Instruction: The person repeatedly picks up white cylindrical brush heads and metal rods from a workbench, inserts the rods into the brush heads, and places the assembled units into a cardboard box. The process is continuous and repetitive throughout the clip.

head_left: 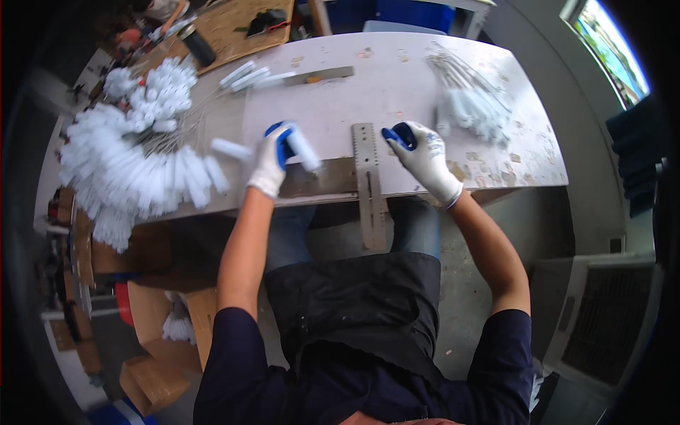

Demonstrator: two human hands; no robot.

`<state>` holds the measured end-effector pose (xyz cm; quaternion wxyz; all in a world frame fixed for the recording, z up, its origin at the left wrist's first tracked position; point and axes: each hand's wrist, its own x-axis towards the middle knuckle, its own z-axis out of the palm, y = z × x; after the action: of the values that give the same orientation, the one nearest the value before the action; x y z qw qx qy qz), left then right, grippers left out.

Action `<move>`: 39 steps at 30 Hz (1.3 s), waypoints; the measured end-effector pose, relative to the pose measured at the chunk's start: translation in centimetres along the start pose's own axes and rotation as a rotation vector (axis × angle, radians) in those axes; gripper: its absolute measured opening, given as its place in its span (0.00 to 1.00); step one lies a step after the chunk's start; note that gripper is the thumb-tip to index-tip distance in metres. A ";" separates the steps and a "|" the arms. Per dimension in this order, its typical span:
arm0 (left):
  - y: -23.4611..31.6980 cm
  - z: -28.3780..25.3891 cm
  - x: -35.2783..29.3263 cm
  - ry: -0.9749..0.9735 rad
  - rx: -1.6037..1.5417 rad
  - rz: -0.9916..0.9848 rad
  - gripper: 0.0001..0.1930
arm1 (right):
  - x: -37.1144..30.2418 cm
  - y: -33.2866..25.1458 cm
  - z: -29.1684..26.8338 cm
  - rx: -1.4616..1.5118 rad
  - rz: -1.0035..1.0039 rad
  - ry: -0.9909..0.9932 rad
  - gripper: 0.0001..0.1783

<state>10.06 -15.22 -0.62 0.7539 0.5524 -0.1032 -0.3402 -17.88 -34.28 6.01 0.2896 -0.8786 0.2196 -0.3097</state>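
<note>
My left hand, in a white glove with blue-coated fingers, is closed round a white cylinder that looks like a small paint roller; it is blurred by motion. My right hand, gloved the same way, is raised above the near edge with thumb and fingers curled in. Whatever its fingers may hold cannot be made out. Between the hands, a slotted metal plate with rows of holes extends past the table's near edge. By my left hand lies another white roller.
A large heap of white rollers with thin metal rods covers the table's left end. More rollers on rods lie at the right. A metal bar rests at the back, beside several rollers. Cardboard boxes stand at lower left.
</note>
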 end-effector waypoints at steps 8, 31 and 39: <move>0.5 5.9 -0.5 -0.125 0.003 -0.008 0.12 | 2.3 -5.2 8.8 0.116 0.288 -0.395 0.23; 0.4 2.7 2.4 -0.040 0.308 -0.036 0.13 | 4.6 -6.3 14.3 -0.141 0.115 -0.547 0.22; -0.1 3.4 2.6 -0.012 0.323 0.075 0.10 | 3.3 -5.4 13.7 -0.268 -0.089 -0.412 0.12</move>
<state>10.16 -19.45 -0.05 0.6669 0.6601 -0.1816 -0.2942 -5.26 -27.05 2.11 0.1954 -0.9625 0.1561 -0.1048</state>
